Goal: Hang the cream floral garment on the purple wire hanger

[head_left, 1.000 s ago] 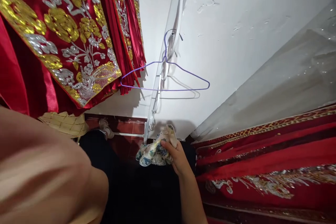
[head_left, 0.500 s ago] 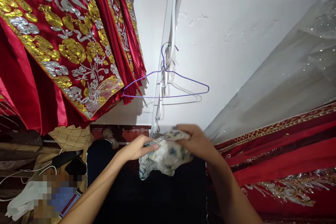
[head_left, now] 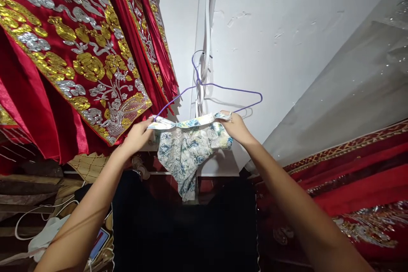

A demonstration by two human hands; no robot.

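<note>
Between my hands is a pale floral garment [head_left: 188,151] in blue, green and yellow, its upper band stretched sideways and its cloth hanging in folds to a narrow lower end. My left hand [head_left: 137,136] is closed on the band's left end, and my right hand [head_left: 235,126] grips near the right end. A purple wire hanger [head_left: 229,88] hangs on the wall just beyond. Its left corner meets the garment beside my left hand; its right corner shows bare. The garment covers most of the lower bar, so whether the cloth is fastened to it cannot be seen.
A red costume [head_left: 92,66] with gold and silver embroidery hangs at the left. White straps [head_left: 207,12] run down the white wall [head_left: 270,21]. Sheer glittery fabric [head_left: 338,93] and red garments [head_left: 360,187] are at the right. A phone [head_left: 99,242] and white cable lie lower left.
The floral garment was bunched low between my hands; now it is raised to the hanger's lower edge and spread wide. My hands have moved apart and up. The hanger has tilted slightly.
</note>
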